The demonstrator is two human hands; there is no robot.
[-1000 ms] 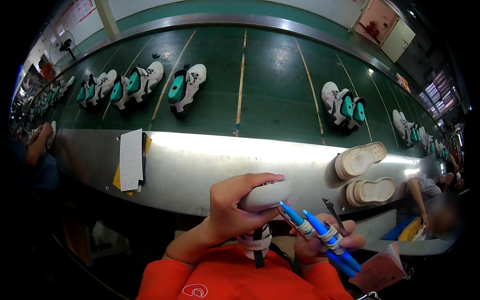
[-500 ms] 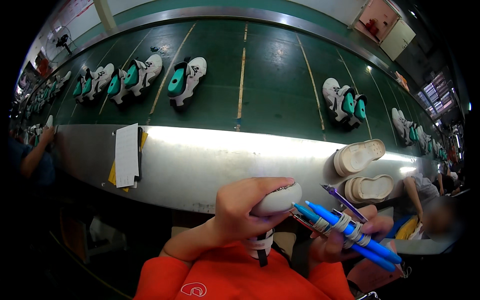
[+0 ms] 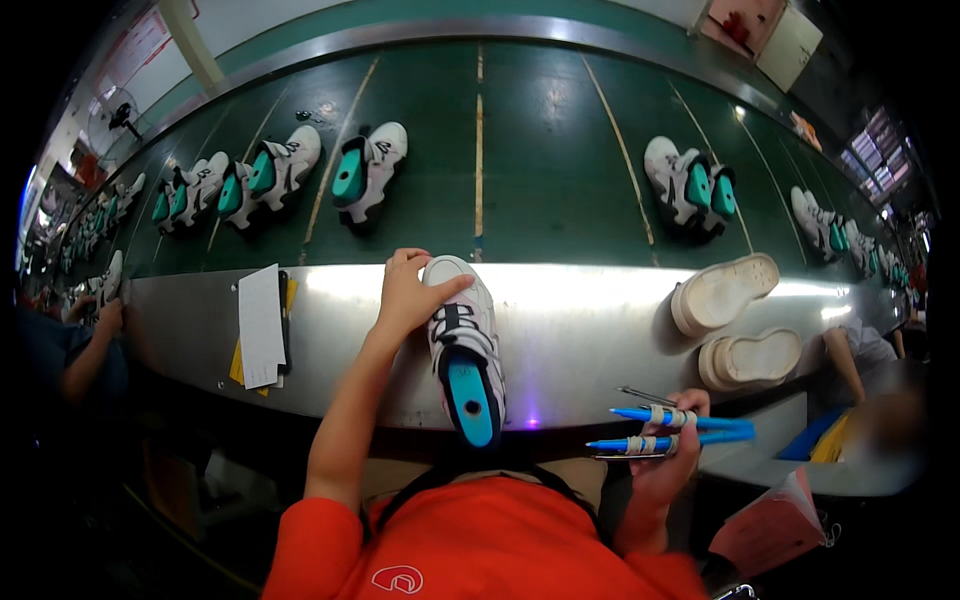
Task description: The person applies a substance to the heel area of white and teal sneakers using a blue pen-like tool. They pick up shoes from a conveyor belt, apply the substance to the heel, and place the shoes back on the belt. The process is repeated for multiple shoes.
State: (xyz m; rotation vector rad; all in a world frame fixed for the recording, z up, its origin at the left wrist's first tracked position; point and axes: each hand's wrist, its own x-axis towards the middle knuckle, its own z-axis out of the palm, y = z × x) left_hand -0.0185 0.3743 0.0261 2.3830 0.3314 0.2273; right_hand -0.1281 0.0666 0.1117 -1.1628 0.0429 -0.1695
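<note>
A white sneaker with black straps and a turquoise shoe last in its opening lies over the steel ledge, toe pointing away and heel at the near edge. My left hand is closed on its toe, thumb across the top and fingers along the left side. To the right, my right hand grips a bundle of pens, blue ones and thin dark ones, wrapped with pale bands. Their tips point left, apart from the sneaker. A purple light spot shows on the ledge between them.
Beyond the steel ledge runs a green conveyor belt carrying sneakers with turquoise lasts. Two cream soles sit on the ledge at right. Paper sheets lie at left. Other people work at both sides.
The sneaker has turned from sole end up near my chest to lying forward on the ledge, with my left hand still on it. My right hand and the pens have moved down and away from it.
</note>
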